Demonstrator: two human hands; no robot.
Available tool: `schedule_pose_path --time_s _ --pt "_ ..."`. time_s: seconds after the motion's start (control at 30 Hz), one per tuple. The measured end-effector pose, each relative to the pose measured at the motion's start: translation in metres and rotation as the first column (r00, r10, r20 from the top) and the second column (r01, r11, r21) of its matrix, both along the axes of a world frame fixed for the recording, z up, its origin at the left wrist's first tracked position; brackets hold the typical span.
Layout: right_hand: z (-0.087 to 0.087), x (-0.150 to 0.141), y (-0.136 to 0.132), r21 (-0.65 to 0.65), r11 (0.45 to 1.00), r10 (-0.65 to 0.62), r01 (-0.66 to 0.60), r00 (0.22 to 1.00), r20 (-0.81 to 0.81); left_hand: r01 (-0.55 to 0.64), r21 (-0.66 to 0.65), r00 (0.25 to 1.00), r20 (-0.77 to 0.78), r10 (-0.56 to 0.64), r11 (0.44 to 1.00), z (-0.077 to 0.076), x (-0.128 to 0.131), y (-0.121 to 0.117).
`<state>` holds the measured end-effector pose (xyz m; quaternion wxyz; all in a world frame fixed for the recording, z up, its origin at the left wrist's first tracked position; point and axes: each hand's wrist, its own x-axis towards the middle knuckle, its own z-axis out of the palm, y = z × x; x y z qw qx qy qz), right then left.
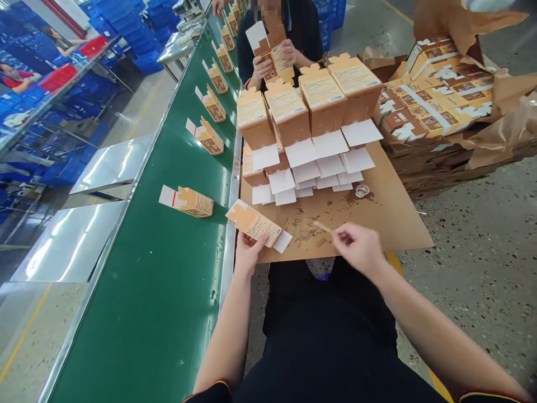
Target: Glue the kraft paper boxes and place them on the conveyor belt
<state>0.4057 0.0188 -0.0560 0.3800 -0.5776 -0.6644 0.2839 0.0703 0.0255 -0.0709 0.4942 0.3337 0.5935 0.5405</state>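
My left hand (248, 253) grips a carton (259, 227), yellow and brown with white end flaps, at the near left corner of the cardboard-covered table (403, 224). In my right hand (356, 246) is a thin pale stick (323, 226), pinched between the fingers and pointing left toward the carton, apart from it. Brown smears mark the cardboard under the stick. A small clear round dish (362, 191) sits beyond my right hand. Several stacked cartons (287, 115), their white flaps hanging toward me, stand at the far side of the table.
To the left runs a green conveyor belt (138, 291) with a row of upright cartons (195, 201) along it. Across the table a co-worker (281, 39) holds a carton. A large paper-lined box (444, 162) of flat cartons stands at the right. Blue crates (130, 28) are piled far left.
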Motion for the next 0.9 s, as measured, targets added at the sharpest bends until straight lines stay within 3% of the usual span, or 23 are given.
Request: schedule_pose_path --time_s 0.13,0.27,0.4,0.57,0.77,0.9 --pt "-0.023 -0.07 -0.026 0.027 0.974 0.228 -0.226 0.971 -0.068 -0.002 0.021 1.0 -0.026 0.002 1.0 0.003 0.004 -0.002" --pt "-0.035 -0.091 -0.028 0.034 0.95 0.31 -0.309 0.95 -0.032 0.02 0.036 0.998 -0.053 -0.018 0.999 0.003 0.008 -0.005" --pt "-0.04 -0.086 -0.023 0.034 0.95 0.31 -0.31 0.951 0.023 0.029 0.04 0.998 -0.058 -0.026 0.999 0.003 0.008 -0.005" --pt "-0.042 -0.071 -0.015 0.094 0.979 0.183 -0.181 0.983 -0.014 0.017 0.064 0.995 -0.096 -0.011 0.998 -0.003 0.011 -0.009" --pt "-0.03 -0.046 -0.021 0.092 0.995 0.037 -0.027 0.993 -0.109 0.012 0.136 0.939 -0.342 0.035 0.991 -0.01 0.034 -0.029" --pt "-0.022 -0.036 -0.032 0.041 0.999 0.013 -0.007 0.992 -0.125 -0.022 0.145 0.921 -0.382 0.076 0.989 -0.01 0.044 -0.035"
